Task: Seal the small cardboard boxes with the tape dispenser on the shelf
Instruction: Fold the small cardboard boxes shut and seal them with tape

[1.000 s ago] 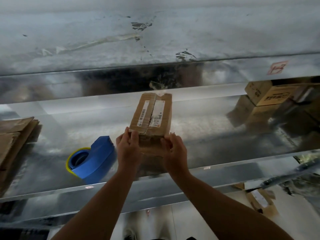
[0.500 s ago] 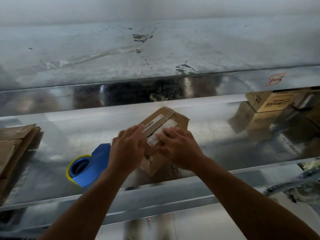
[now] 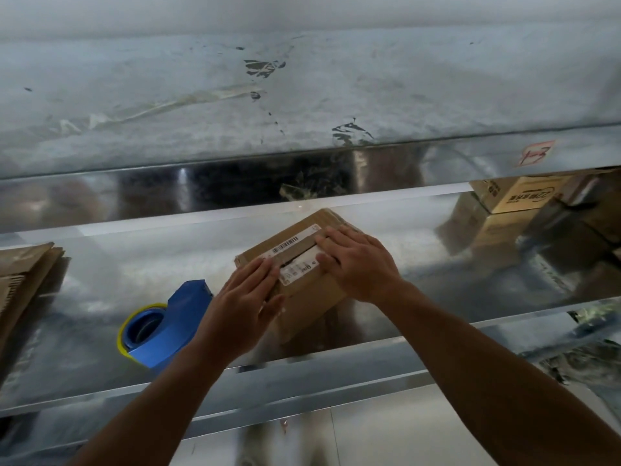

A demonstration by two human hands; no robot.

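The box (image 3: 312, 294) sits on the shelf (image 3: 100, 297), turned corner-on to me. Its two top flaps meet along a seam (image 3: 297, 252) that shows a dark gap. My left hand (image 3: 243, 307) lies flat over the near-left end of the top, fingers straight, grasping nothing. My right hand (image 3: 361, 264) is spread flat over the far-right part, pressing rather than gripping.

I judge the step to be closing the flaps ready for tape. To do it well I'd press both flaps level until the gap closes, with the edges butted and not overlapped. The right hand can then pin them while the left goes for the dispenser (image 3: 168, 326), which lies just beside the left wrist. Tape should run along the seam and over both ends. The metal looks slick, so I'd push downward, not sideways, or the box may skid.
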